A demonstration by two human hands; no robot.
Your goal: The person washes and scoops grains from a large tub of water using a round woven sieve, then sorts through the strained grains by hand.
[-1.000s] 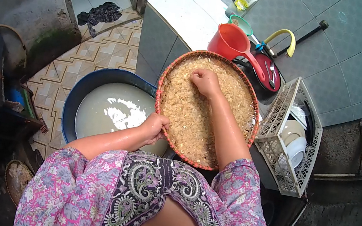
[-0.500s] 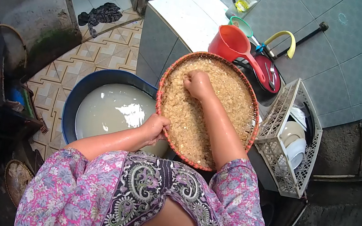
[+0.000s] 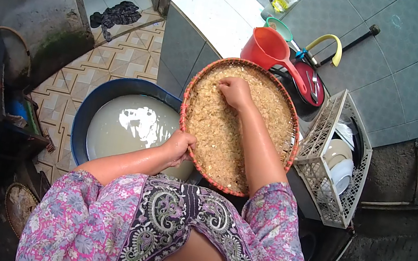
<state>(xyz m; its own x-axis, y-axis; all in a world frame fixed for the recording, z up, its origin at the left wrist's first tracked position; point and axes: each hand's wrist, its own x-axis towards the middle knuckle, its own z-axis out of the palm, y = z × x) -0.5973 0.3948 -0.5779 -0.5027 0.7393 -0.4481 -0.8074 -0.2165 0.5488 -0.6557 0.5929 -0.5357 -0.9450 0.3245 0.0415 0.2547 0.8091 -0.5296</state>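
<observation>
A round woven winnowing basket (image 3: 184, 120) with a red-bound rim carries a thick spread of damp, pale-brown grains (image 3: 218, 143). My left hand (image 3: 179, 146) is closed around the basket's lower-left rim. Over the upper middle of the basket, my right hand (image 3: 235, 91) is curled shut at the surface of the grains, fingertips pinched together against them. Just left of the basket stands a big blue tub (image 3: 84, 108), holding cloudy whitish water (image 3: 120, 126). My left forearm crosses above the tub's near side.
Beyond the basket, a red dipper (image 3: 268, 48) and a green-rimmed strainer (image 3: 279, 28) stand on the tiled counter (image 3: 213, 14). A yellow hose end (image 3: 330, 43) hangs from the tap. To the right, a plastic dish rack (image 3: 319, 172) holds plates. A dark cloth (image 3: 116, 16) lies by the doorway.
My right hand has shifted slightly right and its fingers have drawn together over the grains. Reflections on the tub's water have changed shape. My left hand keeps the same hold on the rim.
</observation>
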